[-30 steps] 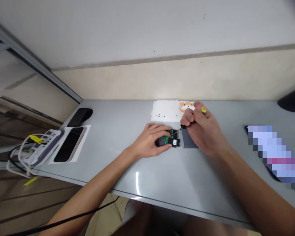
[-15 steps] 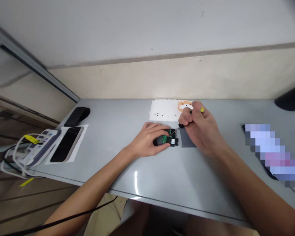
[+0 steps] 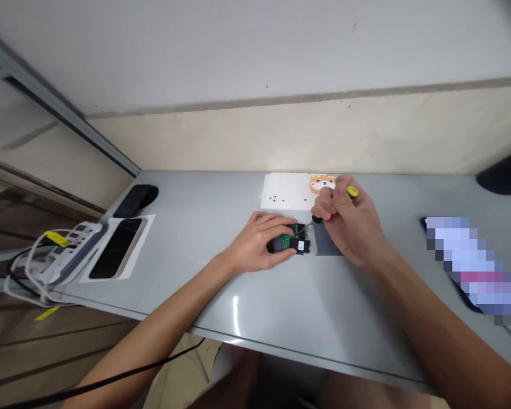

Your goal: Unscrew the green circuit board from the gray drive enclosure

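Note:
My left hand (image 3: 258,241) lies curled over a small black device (image 3: 290,244) with an exposed green circuit board, holding it down on the grey table (image 3: 221,289). My right hand (image 3: 351,227) pinches a small screwdriver (image 3: 333,203) with a black handle and yellow cap; its tip points down at the board's right end. A dark grey flat piece (image 3: 323,244) lies under my right hand, just right of the device.
A white paper (image 3: 287,190) with a cartoon dog print holds several tiny black screws at the back. On the left lie a phone (image 3: 117,247) on paper, a black case (image 3: 136,200) and a power strip (image 3: 66,253) with cables. A blurred object (image 3: 472,264) sits right.
Both hands stay on the device and screwdriver; only slight shifts of the screwdriver and of the camera view are visible.

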Demonstrator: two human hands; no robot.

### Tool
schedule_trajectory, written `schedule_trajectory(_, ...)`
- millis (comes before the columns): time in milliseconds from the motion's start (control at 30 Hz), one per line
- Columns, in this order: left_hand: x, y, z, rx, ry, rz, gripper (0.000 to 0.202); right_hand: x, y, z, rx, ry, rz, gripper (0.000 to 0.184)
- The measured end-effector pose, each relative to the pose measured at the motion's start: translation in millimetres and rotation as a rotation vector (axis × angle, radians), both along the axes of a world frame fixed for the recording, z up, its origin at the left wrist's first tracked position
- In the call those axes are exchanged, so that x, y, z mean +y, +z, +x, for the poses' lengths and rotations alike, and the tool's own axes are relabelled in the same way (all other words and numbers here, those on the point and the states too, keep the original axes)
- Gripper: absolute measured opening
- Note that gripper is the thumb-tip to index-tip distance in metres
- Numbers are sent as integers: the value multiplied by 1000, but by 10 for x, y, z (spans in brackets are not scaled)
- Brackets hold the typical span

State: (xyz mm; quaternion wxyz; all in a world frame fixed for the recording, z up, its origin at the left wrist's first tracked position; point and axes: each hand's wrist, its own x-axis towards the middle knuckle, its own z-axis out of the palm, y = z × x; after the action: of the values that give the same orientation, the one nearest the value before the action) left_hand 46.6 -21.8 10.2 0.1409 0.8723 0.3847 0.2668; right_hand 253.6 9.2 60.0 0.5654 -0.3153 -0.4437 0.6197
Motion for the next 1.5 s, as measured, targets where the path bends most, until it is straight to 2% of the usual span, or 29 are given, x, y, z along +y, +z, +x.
schedule_trajectory(233, -2, -4, 2, -2, 16, -15, 18, -28, 57, 80, 28, 118, -9, 29)
schedule_trajectory(433, 1, -11, 0, 5, 10, -13, 20, -18, 8, 23, 0, 17, -15, 53)
schedule_trajectory(533, -2, -1, 0, 20, 14, -21, 20, 9, 1, 3, -9, -19, 0, 48)
schedule_trajectory(700, -6, 16, 0, 6, 9, -21, 20, -9, 54, 51, -23, 82, -2, 34)
schedule_trajectory(800, -7, 20, 0, 12, 14, -36, 21, -27, 53, 61, -21, 89, -8, 43)
schedule_trajectory(933, -8, 20, -1, 12, 18, -33, 19, 11, -8, 24, -39, -10, 1, 55)
schedule_trajectory(1033, -9, 16, -3, 10, 14, -28, 18, 45, -27, 1, -26, -39, 11, 48)
schedule_trajectory(1200, -8, 13, -4, 0, 11, -4, 18, 6, 14, 17, 10, 50, 11, 34)
schedule_trajectory(1367, -7, 8, -6, -2, 12, -19, 19, 5, -59, 6, -13, -32, 1, 50)
schedule_trajectory(1500, -5, 3, -4, 0, 17, -28, 20, 36, -120, -15, -102, -99, 75, 44)
